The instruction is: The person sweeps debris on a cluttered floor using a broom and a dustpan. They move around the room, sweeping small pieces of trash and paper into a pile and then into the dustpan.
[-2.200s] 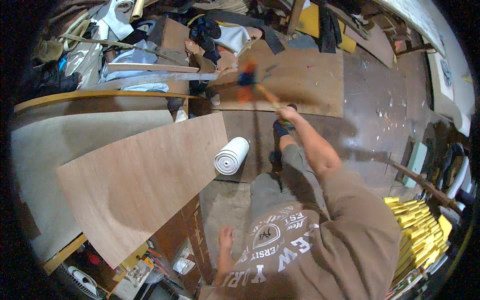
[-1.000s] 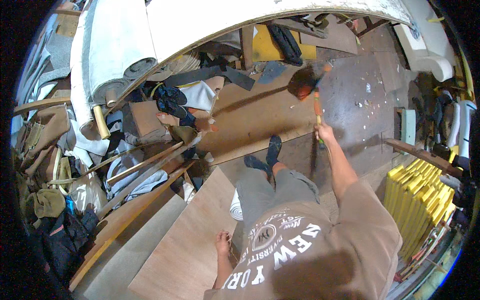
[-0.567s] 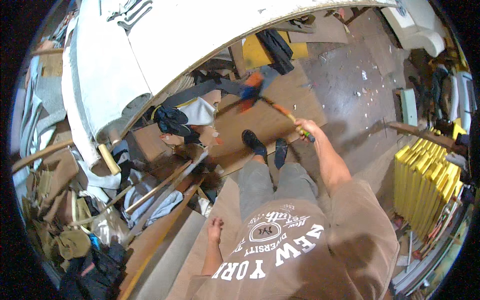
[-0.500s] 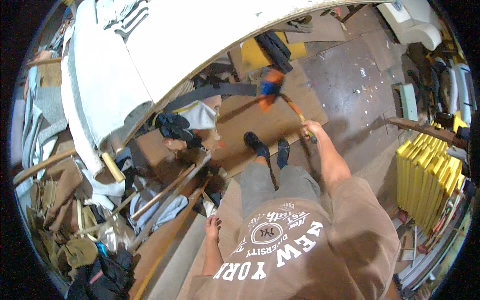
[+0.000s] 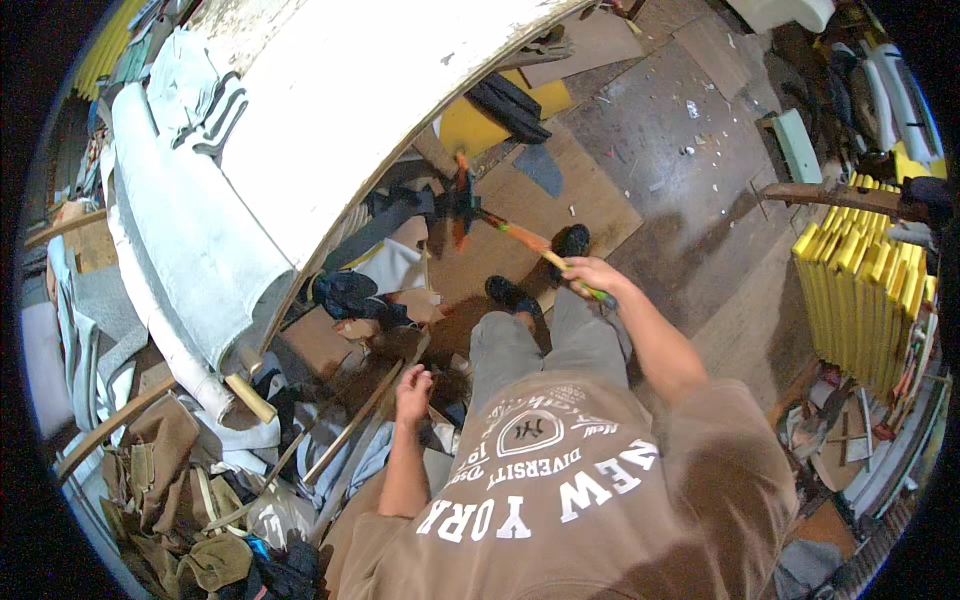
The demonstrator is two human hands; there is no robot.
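Observation:
My right hand is closed round the handle of a broom. The handle is striped orange, yellow and green. Its dark head with orange bristles is over the brown board on the floor, beside the table's edge, and looks slightly blurred. Empty, with its fingers loosely curled and a little apart, my left hand hangs by my left side above the scraps. A long dark strip reaches from under the table to the broom head.
A large white-topped table stands at the left with rolled light-blue fabric on it. Fabric scraps and wooden sticks lie below. At the right stand stacked yellow panels and a wooden bar. Small debris dots the floor.
The broom head has swung left, towards the table. My right hand has moved slightly left and down with the handle. My left hand has risen, and the view has shifted.

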